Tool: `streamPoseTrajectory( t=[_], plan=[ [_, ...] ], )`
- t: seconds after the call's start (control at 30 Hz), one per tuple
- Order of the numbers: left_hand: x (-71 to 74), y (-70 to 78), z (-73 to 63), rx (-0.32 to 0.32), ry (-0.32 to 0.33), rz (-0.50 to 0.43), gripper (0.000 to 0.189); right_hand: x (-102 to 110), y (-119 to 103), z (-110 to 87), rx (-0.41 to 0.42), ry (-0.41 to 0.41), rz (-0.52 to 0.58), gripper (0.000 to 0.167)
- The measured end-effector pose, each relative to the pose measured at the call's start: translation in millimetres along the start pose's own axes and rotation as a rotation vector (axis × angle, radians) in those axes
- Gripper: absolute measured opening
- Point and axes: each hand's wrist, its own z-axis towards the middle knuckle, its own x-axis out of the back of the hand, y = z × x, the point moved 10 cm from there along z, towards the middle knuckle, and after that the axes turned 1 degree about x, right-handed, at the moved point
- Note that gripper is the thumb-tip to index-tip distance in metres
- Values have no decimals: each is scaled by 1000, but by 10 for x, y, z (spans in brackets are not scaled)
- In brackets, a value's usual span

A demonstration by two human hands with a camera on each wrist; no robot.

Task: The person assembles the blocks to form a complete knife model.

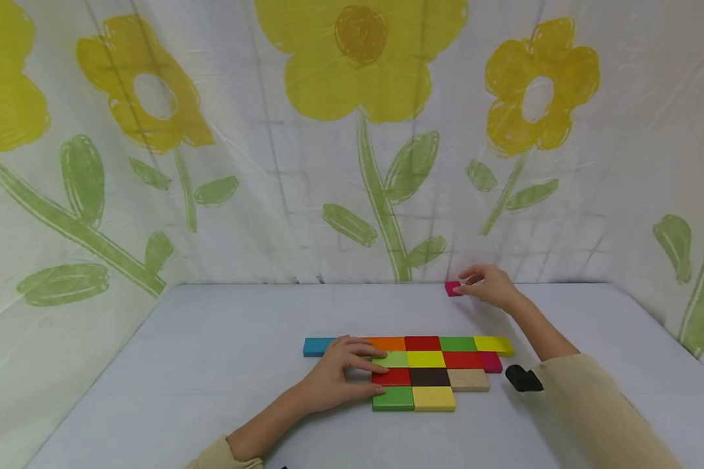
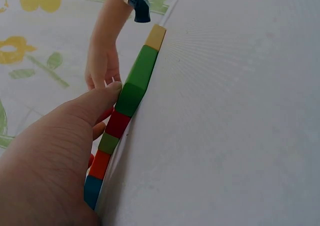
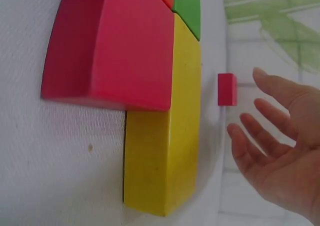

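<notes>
Flat coloured wooden blocks lie side by side in staggered rows. My left hand [image 1: 333,379] rests along their left side, its fingers spread over the ends of the rows. Its thumb touches the green block [image 1: 392,398] in the nearest row. At the back of the table, my right hand [image 1: 490,288] is beside a small pink block [image 1: 453,288]. In the right wrist view its fingers are spread and loosely bent, and the small block stands just off the fingertips. Another pink block [image 1: 491,362] ends the second row from the back, next to a red block [image 1: 463,360].
A yellow block [image 1: 494,346] ends the back row on the right, and a blue block [image 1: 319,347] ends it on the left. Behind the white table [image 1: 240,319] hangs a white curtain [image 1: 234,247] with painted flowers. A black object [image 1: 524,378] sits at the right sleeve cuff.
</notes>
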Motion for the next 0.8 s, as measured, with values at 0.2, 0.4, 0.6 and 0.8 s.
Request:
streamPoseTrajectory(
  t=[0.2,0.4,0.6,0.8],
  plan=[
    [1,5,0,-4,-1,-7,29,-80,49,56,-65,23,3,48],
    [-1,13,-6,-1,-6,-20,28,-128,55,94,-100,41,-8,50],
    [0,10,-4,2,-6,-26,28,-201,72,153,-83,14,17,43],
    [9,19,-5,1,-5,-28,28,-231,74,145,-89,-2,17,41]
  ],
)
